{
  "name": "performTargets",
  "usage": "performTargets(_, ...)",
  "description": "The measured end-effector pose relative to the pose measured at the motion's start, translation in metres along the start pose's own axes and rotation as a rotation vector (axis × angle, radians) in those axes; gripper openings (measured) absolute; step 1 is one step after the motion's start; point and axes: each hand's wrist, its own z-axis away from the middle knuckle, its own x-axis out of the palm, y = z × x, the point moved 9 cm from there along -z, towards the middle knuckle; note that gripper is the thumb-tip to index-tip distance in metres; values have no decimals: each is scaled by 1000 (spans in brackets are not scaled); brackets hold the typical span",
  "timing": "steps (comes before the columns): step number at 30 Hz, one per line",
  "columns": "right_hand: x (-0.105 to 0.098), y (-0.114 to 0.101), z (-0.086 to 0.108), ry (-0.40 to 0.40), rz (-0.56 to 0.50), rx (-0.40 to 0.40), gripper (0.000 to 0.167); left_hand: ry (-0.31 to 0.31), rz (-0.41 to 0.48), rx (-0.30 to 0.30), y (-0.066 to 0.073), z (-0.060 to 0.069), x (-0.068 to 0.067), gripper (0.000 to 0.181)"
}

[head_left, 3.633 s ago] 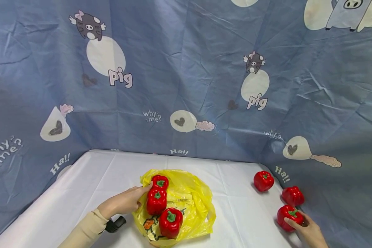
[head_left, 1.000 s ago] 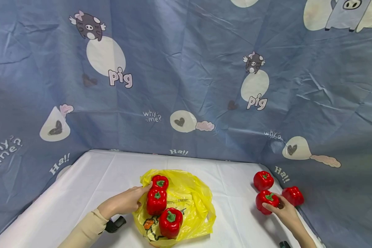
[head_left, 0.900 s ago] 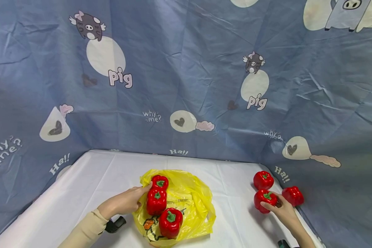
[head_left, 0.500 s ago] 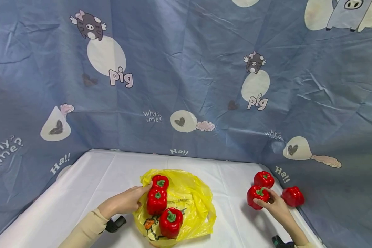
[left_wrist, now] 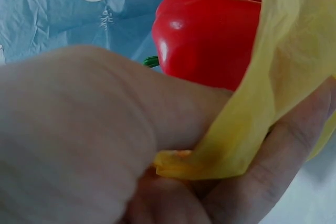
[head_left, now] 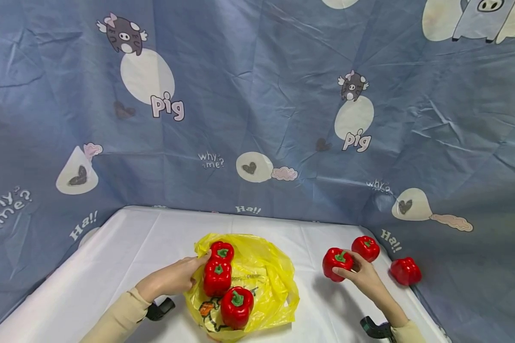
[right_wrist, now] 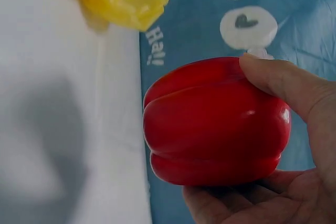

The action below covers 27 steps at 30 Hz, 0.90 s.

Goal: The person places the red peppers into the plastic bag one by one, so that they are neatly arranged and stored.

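Observation:
Between its thumb and fingers my right hand (head_left: 362,274) grips a red bell pepper (head_left: 337,264) with a green stem. Its shadow falls apart from it on the cloth, so it hangs above the table. In the right wrist view that pepper (right_wrist: 215,124) fills the middle. My left hand (head_left: 176,277) pinches the left edge of a yellow plastic bag (head_left: 274,286); the left wrist view shows the bag film (left_wrist: 247,129) between thumb and fingers. On the bag sit a far pepper (head_left: 221,251), a middle pepper (head_left: 217,278) beside the left fingertips, and a near pepper (head_left: 236,308).
Two more red peppers lie at the table's right side: one pepper (head_left: 365,248) behind my right hand, another pepper (head_left: 405,271) at the right edge. White cloth (head_left: 154,238) covers the table. A blue printed curtain (head_left: 249,119) hangs behind and along both sides.
My right hand has lifted the pepper from the near right and carried it leftward, past the other two, toward the bag. The left hand and the bag have stayed put.

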Motion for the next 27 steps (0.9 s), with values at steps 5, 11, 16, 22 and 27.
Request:
performTargets(5, 16, -18, -3, -24, -42, -28, 75, 1, 24, 8, 1, 0, -1, 74)
performTargets(11, 36, -34, -7, -31, -39, -39, 75, 3, 27, 9, 1, 0, -2, 73)
performTargets(16, 56, -50, -9, -66, -81, -76, 72, 10, 16, 18, 0, 0, -2, 74)
performTargets(22, 82, -78, -1, -154, -141, -141, 68, 20, 12, 27, 2, 1, -5, 75)
performTargets(27, 103, -91, 0, -211, -164, -178, 68, 23, 13, 16, 3, 2, -6, 74)
